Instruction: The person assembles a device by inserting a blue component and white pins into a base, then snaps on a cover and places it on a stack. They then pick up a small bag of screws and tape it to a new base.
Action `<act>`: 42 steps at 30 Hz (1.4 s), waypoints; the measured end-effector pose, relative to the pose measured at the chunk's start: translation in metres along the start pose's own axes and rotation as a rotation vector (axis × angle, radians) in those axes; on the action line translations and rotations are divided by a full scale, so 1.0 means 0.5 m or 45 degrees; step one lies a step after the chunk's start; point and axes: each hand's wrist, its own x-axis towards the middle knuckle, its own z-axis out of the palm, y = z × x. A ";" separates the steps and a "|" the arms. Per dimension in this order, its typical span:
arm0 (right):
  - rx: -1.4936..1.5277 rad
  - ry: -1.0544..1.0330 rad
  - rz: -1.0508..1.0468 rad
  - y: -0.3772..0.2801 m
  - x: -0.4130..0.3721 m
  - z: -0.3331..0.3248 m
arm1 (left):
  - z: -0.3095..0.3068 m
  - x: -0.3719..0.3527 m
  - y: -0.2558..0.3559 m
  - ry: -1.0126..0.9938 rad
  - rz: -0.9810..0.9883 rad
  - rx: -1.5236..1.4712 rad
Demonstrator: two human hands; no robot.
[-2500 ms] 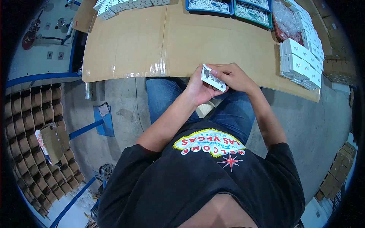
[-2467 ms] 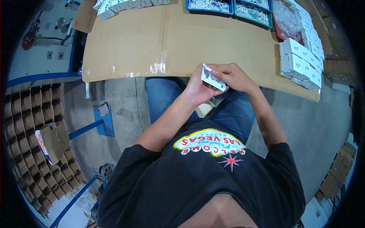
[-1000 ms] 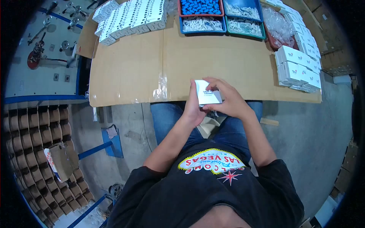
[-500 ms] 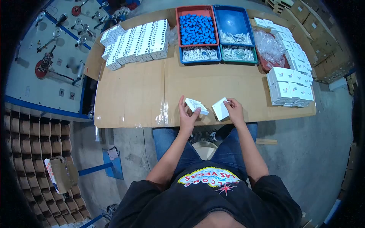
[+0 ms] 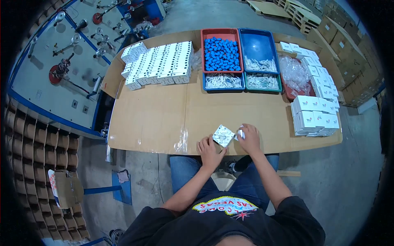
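My left hand [image 5: 211, 152] grips a small square white box [image 5: 223, 136] by its near corner, thumb on one side and fingers on the other. Grey markings cover the box's upward face, which is tilted toward the camera close over the front of the cardboard-covered table [image 5: 143, 123]. Just to the right, my right hand [image 5: 249, 140] is closed round a white piece [image 5: 240, 134]. Its fingers hide most of that piece, and its left edge comes right up to the box's corner.
Rows of white boxes [image 5: 162, 63] stand back left; more stacked boxes [image 5: 314, 119] line the right. At the back are a red tray [image 5: 201, 49] of blue parts, an upper blue tray [image 5: 256, 41] and two lower trays of white pieces. A clear plastic bag heap [image 5: 293, 74] lies beside them.
The box in my left hand has turned to show its marked face. My right hand has moved in beside it, its flat white piece now mostly covered. The camera view has shifted.
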 end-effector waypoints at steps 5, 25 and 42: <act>0.016 -0.033 -0.043 0.008 -0.008 0.005 | -0.052 0.037 0.035 -0.111 -0.055 -0.014; -0.243 0.115 -0.404 0.029 0.990 0.018 | -0.029 0.219 -0.125 0.132 0.045 -0.004; 0.306 0.112 -0.096 0.066 1.167 0.127 | -0.033 0.226 -0.131 0.126 0.024 -0.029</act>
